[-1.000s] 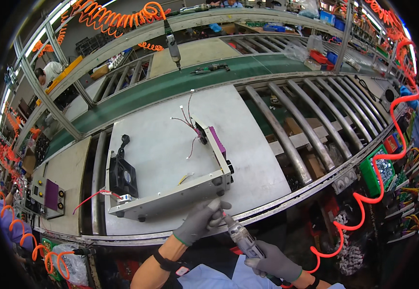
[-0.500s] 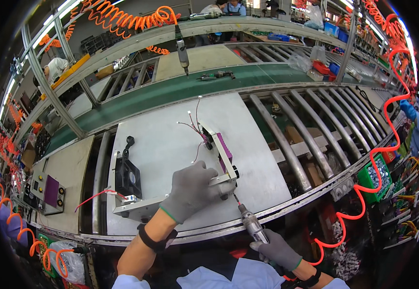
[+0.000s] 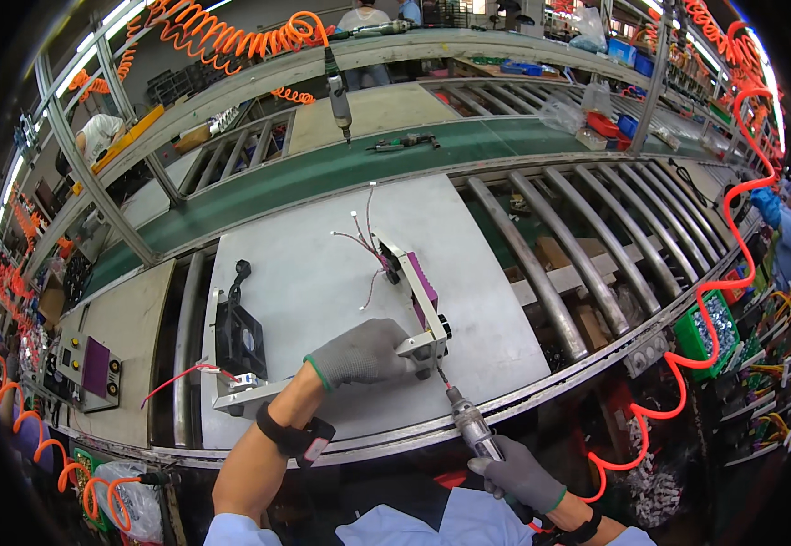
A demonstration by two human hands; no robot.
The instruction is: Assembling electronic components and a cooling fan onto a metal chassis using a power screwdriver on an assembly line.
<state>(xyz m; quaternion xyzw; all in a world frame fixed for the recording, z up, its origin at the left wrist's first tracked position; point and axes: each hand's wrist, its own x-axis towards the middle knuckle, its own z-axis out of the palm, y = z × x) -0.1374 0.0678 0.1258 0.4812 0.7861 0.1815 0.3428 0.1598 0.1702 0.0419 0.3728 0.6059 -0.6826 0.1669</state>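
grey-gloved left hand (image 3: 364,353) pressed flat on white metal chassis (image 3: 323,387) with purple panel, gripping nothing; right hand (image 3: 516,473) closed around pneumatic screwdriver (image 3: 466,420), bit at chassis corner.

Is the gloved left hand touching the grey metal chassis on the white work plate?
Touching. The head view shows the grey-gloved left hand pressed flat on the grey metal chassis near its front right corner, fingers overlapping the frame with no gap visible.

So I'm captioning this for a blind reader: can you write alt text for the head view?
A gloved left hand presses on a metal chassis on a grey worktable, while the gloved right hand holds a screwdriver, tip at the chassis's front corner. A black fan sits at its left end.
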